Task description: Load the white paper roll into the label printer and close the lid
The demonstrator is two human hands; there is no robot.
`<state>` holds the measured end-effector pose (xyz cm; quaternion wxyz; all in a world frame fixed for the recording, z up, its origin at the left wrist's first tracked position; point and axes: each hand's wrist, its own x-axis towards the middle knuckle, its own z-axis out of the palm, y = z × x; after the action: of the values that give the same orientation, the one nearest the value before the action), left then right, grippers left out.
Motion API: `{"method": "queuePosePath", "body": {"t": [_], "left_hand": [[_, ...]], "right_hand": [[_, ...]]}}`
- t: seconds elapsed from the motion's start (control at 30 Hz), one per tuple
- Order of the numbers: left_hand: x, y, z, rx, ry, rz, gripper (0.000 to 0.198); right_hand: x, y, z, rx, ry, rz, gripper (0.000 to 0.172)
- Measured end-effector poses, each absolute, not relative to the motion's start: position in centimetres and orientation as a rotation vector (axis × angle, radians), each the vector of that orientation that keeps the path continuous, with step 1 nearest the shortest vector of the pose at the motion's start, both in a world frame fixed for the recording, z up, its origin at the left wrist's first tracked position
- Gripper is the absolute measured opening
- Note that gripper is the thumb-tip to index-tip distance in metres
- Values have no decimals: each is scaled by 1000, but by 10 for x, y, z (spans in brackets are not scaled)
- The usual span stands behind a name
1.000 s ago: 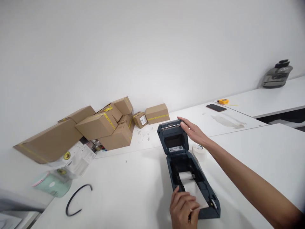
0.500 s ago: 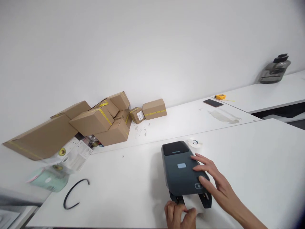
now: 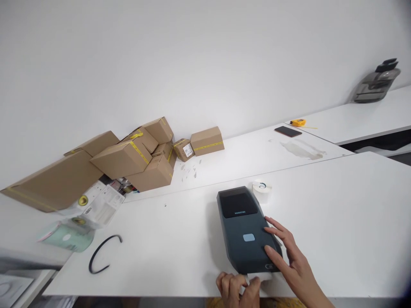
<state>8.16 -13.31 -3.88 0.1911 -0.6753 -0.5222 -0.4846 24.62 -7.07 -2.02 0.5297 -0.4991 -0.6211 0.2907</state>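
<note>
Pressing printer [image 3: 243, 222] closed: right grip [image 3: 289, 262] splayed flat on its front; left grip [image 3: 235, 289] pinching paper [image 3: 260, 277] at its slot, best kept straight.

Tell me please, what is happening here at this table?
A person is working on a dark label printer that lies on a white table. Its lid is closed. The right hand rests open on the lid near the front, while the left hand pinches the paper strip coming out of the front edge. A small white roll stands just behind the printer, and cardboard boxes are piled against the wall.
</note>
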Motion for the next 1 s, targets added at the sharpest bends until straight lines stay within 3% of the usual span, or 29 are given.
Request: {"method": "queuePosePath", "body": {"t": [0.13,0.27,0.37,0.53,0.9,1.0], "left_hand": [[83,-130,-40,-1803,-1419,-1583,7],[86,-113,-18,-1692,-1926,-1936,38],[89,-98,-5,-1688,-2408,-2175,57],[85,-86,-17,-1730,-2504,-2435,72],[74,-99,-21,-1697,-2485,-2342,74],[62,-126,-37,-1499,-2650,-2239,50]], "right_hand": [[241,-76,-24,-1217,-1442,668,36],[239,-77,-22,-1110,-1614,390,28],[239,-74,-28,-997,-1686,244,35],[240,-67,-44,-914,-1699,199,39],[236,-65,-36,-940,-1638,117,33],[241,-70,-25,-1020,-1710,128,29]]}}
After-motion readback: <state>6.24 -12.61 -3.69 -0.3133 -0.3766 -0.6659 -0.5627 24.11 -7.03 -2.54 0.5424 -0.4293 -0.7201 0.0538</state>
